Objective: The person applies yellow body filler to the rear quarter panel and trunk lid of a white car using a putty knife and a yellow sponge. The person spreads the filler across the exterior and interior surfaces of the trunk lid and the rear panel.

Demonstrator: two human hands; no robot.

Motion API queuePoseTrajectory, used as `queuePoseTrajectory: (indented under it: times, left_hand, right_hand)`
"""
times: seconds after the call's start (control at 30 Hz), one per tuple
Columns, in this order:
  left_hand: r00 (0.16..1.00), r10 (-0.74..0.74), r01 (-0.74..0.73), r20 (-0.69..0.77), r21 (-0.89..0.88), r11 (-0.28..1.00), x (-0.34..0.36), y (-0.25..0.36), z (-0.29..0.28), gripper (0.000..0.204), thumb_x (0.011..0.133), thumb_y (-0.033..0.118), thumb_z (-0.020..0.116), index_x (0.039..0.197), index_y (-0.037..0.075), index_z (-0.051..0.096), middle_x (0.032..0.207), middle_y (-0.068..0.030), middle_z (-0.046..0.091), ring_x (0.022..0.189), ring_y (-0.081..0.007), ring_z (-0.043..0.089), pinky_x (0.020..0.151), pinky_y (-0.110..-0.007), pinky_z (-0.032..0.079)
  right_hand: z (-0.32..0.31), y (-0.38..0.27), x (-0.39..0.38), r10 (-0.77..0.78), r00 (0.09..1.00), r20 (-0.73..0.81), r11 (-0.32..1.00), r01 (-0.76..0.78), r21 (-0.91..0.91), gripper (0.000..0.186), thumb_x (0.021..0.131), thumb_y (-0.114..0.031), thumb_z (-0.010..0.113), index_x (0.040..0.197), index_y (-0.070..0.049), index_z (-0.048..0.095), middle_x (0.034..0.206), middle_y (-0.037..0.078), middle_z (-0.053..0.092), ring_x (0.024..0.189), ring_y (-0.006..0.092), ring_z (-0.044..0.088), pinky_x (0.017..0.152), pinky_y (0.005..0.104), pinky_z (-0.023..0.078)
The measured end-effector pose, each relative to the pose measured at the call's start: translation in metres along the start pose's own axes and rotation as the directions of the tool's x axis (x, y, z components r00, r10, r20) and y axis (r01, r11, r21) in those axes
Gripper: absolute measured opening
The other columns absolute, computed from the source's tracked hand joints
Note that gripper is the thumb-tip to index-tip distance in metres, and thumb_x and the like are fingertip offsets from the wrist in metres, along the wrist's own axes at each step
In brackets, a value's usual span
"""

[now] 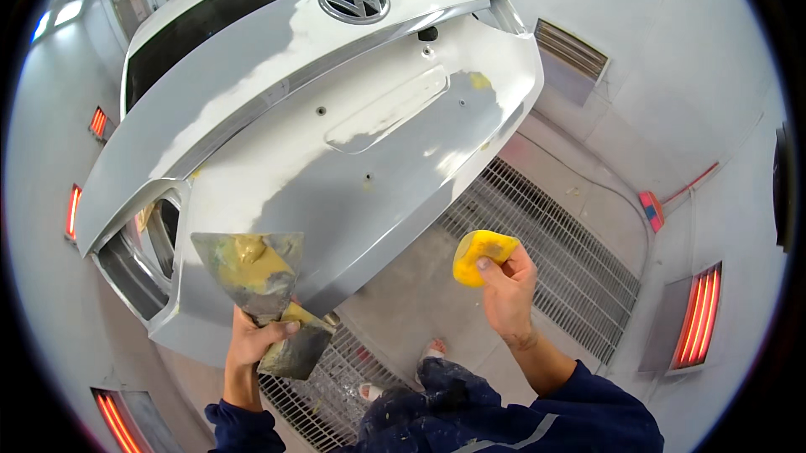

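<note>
My left hand (254, 335) is closed around two wide, flat putty spreaders. The upper spreader (281, 289) fans out above the hand, with a lump of yellow-brown putty (249, 248) on its blade. A second smeared spreader (295, 350) sticks out below the thumb. My right hand (510, 289) pinches a rounded yellow thing (480, 250), with a dark smudge on its top; its exact kind I cannot make out. Both hands are held apart, in front of the rear of a white car (243, 209) with grey primer patches and small yellow filler spots. Neither hand visibly touches the bodywork.
Metal floor grating (579, 260) runs beside and under the car. Glowing heater panels (698, 319) line the pale walls. A red-handled broom (653, 209) leans at the right, near a cable (617, 193) along the floor. My feet stand by the grating below.
</note>
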State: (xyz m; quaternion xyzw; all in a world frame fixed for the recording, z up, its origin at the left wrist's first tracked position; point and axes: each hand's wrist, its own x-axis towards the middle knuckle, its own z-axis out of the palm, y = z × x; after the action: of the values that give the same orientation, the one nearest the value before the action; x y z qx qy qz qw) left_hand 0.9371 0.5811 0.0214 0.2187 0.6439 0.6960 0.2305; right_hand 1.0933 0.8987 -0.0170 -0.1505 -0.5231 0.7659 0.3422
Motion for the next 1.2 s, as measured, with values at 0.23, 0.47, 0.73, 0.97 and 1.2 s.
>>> queuePoseTrajectory:
  times: [0.23,0.47,0.73,0.97,1.2]
  left_hand:
    - [1.000,-0.002,0.002,-0.020,-0.004,1.000,0.051,0.005,0.042,0.041,0.067,0.002,0.077,0.106,-0.001,0.064,0.093,-0.0076,0.068,0.084,-0.0166,0.064,0.075,-0.031,0.052]
    - [0.989,-0.142,0.140,-0.052,-0.029,0.990,0.069,0.010,0.083,0.044,0.077,-0.004,0.074,0.118,-0.001,0.058,0.100,-0.0048,0.068,0.085,-0.0122,0.063,0.073,-0.026,0.051]
    - [0.999,-0.015,0.015,-0.034,0.023,1.000,0.070,0.010,0.087,0.048,0.078,-0.004,0.072,0.124,-0.001,0.058,0.116,-0.0056,0.065,0.106,-0.0152,0.058,0.093,-0.032,0.047]
    - [0.998,0.013,-0.019,0.060,0.103,0.995,0.070,0.007,0.082,0.044,0.077,-0.005,0.072,0.119,-0.002,0.062,0.107,-0.0050,0.069,0.097,-0.0141,0.062,0.087,-0.031,0.050]
    - [0.935,-0.207,0.171,-0.288,-0.147,0.974,0.057,0.009,0.086,0.042,0.066,0.000,0.078,0.105,-0.004,0.063,0.092,-0.0092,0.067,0.081,-0.0170,0.063,0.072,-0.030,0.051]
  right_hand:
    - [0.005,-0.012,0.042,-0.599,0.761,0.249,0.603,0.633,-0.485,0.020,0.086,0.005,0.064,0.105,0.000,0.069,0.101,0.012,0.065,0.090,0.0198,0.059,0.080,0.0317,0.049]
    - [0.033,-0.038,0.093,-0.664,0.188,0.724,-0.040,0.958,-0.285,0.027,0.075,-0.007,0.071,0.100,-0.012,0.075,0.107,-0.001,0.066,0.093,0.0186,0.055,0.083,0.0312,0.042]
    - [0.093,-0.022,0.117,-0.709,0.027,0.705,-0.136,0.975,-0.175,0.032,0.068,-0.017,0.076,0.100,-0.015,0.077,0.109,-0.006,0.066,0.096,0.0167,0.052,0.085,0.0317,0.036]
    - [0.094,-0.028,0.117,-0.607,0.072,0.791,-0.128,0.974,-0.187,0.030,0.067,-0.020,0.066,0.094,-0.009,0.074,0.105,-0.002,0.064,0.096,0.0162,0.057,0.084,0.0332,0.036]
    - [0.011,-0.044,0.118,-0.636,0.500,0.588,0.321,0.864,-0.387,0.024,0.073,-0.011,0.072,0.096,-0.007,0.075,0.101,0.005,0.068,0.095,0.0242,0.061,0.083,0.0350,0.045]
